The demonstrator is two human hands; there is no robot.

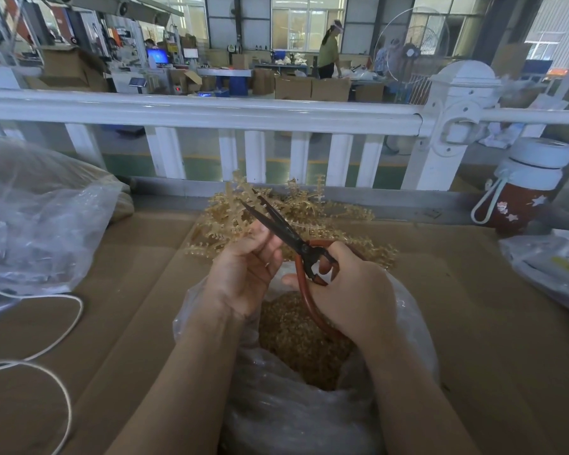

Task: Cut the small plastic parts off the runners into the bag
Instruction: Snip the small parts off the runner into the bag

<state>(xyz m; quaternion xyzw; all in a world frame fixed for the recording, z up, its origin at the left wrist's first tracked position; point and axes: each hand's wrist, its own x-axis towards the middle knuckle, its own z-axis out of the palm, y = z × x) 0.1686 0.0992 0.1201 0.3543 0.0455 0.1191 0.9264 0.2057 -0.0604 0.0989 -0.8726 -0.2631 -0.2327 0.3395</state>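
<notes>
My left hand (243, 267) grips a translucent amber runner (225, 211) lined with small parts and holds it up above the bag. My right hand (352, 290) grips the red handles of black-bladed scissors (276, 224), whose blades are slightly apart around the runner near its top. Below both hands sits a clear plastic bag (293, 418) with its mouth open, holding a heap of cut amber parts (303, 339). A pile of more runners (326, 215) lies behind the hands on the cardboard.
Brown cardboard (138, 310) covers the worktop. A large clear bag (37, 218) lies at the left, with a white cord (63, 382) looping beside it. A red bottle with a white lid (526, 188) stands at the right, another plastic bag (552, 264) near it. A white railing (211, 113) runs behind.
</notes>
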